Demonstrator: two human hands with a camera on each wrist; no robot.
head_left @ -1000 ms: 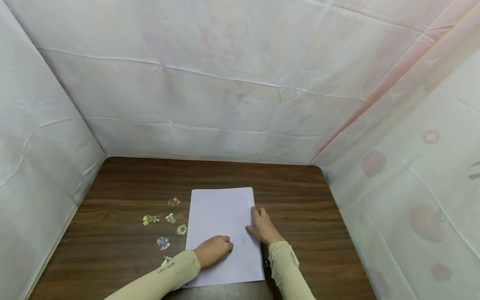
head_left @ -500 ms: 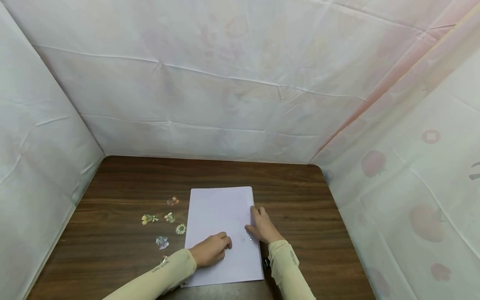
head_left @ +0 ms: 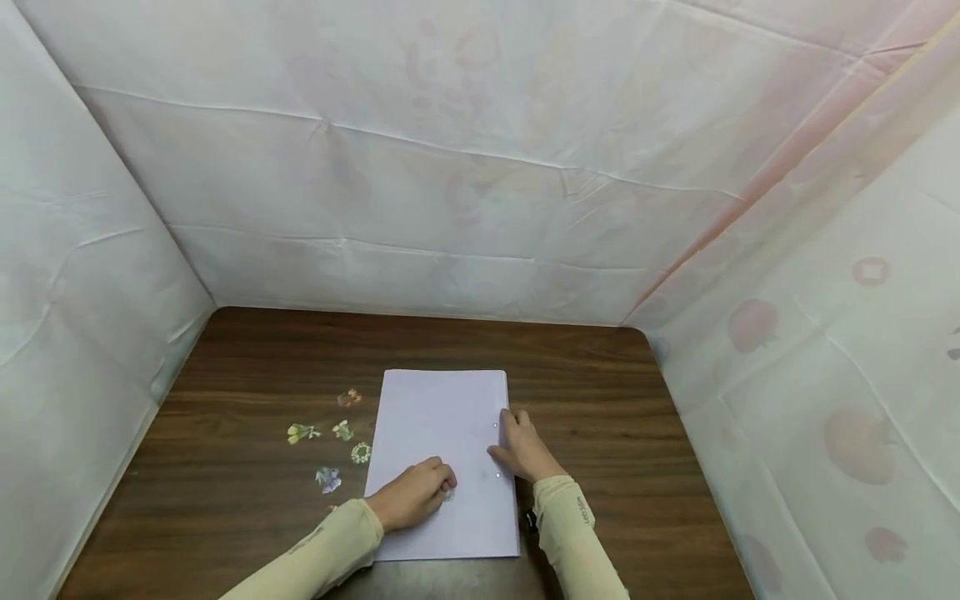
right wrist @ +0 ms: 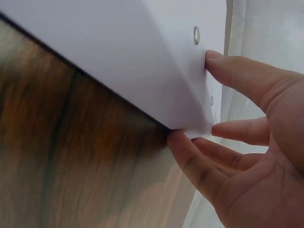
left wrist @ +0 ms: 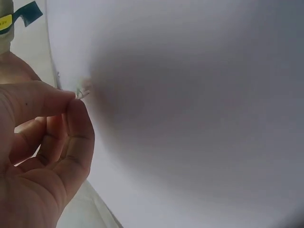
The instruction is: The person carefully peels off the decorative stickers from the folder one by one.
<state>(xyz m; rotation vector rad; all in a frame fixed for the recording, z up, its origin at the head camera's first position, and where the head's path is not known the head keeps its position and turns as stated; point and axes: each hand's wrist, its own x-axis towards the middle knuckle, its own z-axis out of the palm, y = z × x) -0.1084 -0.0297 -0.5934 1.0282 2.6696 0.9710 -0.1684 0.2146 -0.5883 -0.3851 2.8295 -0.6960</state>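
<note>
A white folder (head_left: 442, 408) with two metal rivets near its right edge lies on the wooden table. Over its lower middle is my left hand (head_left: 411, 497), thumb and index finger pinching a small clear sticker (left wrist: 83, 91) with a pale print. Part of this sticker shows below the fingertips in the head view; the fingers hide the rest. At the folder's right side, my right hand (head_left: 527, 450) grips the edge. Its thumb (right wrist: 228, 71) presses the cover between the rivets, and the other fingers (right wrist: 194, 164) lie along the side.
Left of the folder lie several flower stickers: a yellow tulip (head_left: 302, 432), an orange one (head_left: 348, 397), a green-white one (head_left: 342, 430), a wreath (head_left: 361, 452) and a purple one (head_left: 327, 479). Another is mostly hidden by the left sleeve (head_left: 341, 542). White curtains (head_left: 420, 208) surround the table (head_left: 247, 367).
My left hand has shifted slightly left across the folder, and the small sticker has come into sight under its fingertips. My right hand keeps its hold on the folder's edge.
</note>
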